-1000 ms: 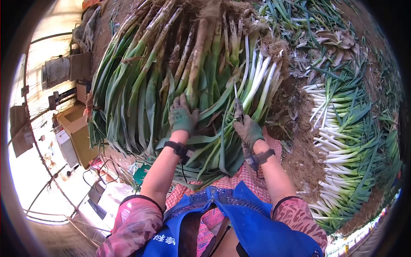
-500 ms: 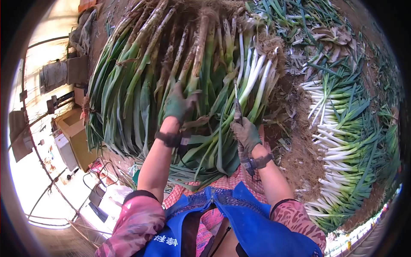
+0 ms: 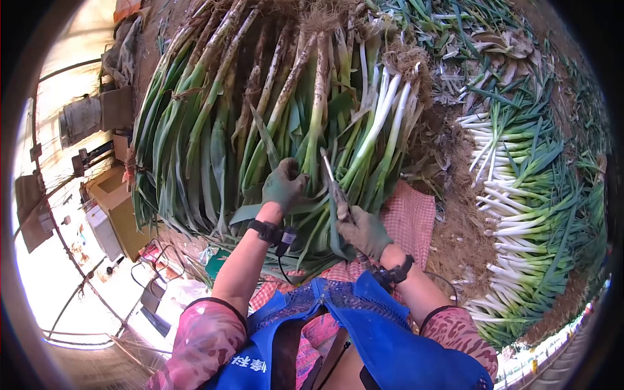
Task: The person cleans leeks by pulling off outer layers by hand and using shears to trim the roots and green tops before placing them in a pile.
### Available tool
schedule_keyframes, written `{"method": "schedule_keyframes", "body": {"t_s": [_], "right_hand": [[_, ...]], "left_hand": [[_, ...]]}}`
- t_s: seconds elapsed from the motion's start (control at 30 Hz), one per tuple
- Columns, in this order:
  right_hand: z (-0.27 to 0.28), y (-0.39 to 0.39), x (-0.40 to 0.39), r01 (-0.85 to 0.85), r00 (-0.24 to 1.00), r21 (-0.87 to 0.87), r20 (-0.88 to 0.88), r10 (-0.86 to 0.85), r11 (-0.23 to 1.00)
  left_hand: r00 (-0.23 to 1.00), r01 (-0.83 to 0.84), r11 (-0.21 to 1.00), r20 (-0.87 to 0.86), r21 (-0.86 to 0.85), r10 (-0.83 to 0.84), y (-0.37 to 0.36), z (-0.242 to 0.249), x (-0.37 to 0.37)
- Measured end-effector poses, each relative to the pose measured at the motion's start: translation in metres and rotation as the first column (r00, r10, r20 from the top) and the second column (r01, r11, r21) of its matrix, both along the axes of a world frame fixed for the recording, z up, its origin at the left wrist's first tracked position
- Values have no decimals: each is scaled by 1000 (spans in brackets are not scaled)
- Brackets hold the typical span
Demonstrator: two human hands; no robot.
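Note:
A large pile of unpeeled leeks (image 3: 221, 130) with muddy stalks and roots lies in front of me. My left hand (image 3: 285, 186), in a green glove, is closed around a green leek leaf low in the pile. My right hand (image 3: 365, 232), in a grey-green glove, is wrapped round a thin tool (image 3: 334, 182) with a narrow metal tip that points up and left over the leaves. To the right of the tool lie peeled white leek stalks (image 3: 380, 120), their roots upward.
A long row of cleaned leeks (image 3: 513, 221) lies on the soil at the right. Loose leaf scraps (image 3: 507, 49) cover the ground at the upper right. A checkered cloth (image 3: 413, 221) is beside my right hand. A cardboard box (image 3: 120, 208) stands at the left.
My left hand has moved down and right and has closed on a leaf. My right hand and the tool have moved left and down, uncovering more of the checkered cloth.

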State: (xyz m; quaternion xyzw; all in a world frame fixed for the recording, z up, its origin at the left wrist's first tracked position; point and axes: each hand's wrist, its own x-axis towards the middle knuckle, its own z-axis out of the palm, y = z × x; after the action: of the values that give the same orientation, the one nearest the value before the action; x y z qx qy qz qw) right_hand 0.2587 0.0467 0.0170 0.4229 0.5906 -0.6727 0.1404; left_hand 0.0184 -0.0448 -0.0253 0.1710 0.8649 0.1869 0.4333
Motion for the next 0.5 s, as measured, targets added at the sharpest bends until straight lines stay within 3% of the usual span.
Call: {"method": "schedule_keyframes", "body": {"t_s": [0.03,0.07,0.13,0.2,0.27,0.33,0.4,0.43,0.5], "right_hand": [[0,-2,1,-75,996,29,53,74,997],[-1,-4,2,-152,983,52,107,146,987],[-8,-9,0,-73,988,27,139,69,997],[-15,-13,-3,62,987,22,148,-65,998],[-12,-5,-5,52,985,33,160,-57,998],[-4,-2,-5,14,992,91,127,-25,996],[5,-13,3,-55,998,190,48,46,980],[9,-13,5,-88,991,153,113,71,984],[5,-15,7,-31,997,187,70,18,982]], "left_hand": [[975,165,981,-136,-101,-178,5,2,4],[962,198,963,-151,-181,-226,11,4,9],[930,256,905,-169,-339,-326,27,8,18],[970,210,910,-39,-357,-239,35,6,17],[971,233,883,51,-406,-233,48,9,16],[981,193,930,92,-312,-173,50,7,11],[983,136,978,141,-158,-114,32,-25,-3],[971,48,992,237,-120,-18,30,-30,-9],[955,296,941,71,-162,-288,37,-22,-10]]}}
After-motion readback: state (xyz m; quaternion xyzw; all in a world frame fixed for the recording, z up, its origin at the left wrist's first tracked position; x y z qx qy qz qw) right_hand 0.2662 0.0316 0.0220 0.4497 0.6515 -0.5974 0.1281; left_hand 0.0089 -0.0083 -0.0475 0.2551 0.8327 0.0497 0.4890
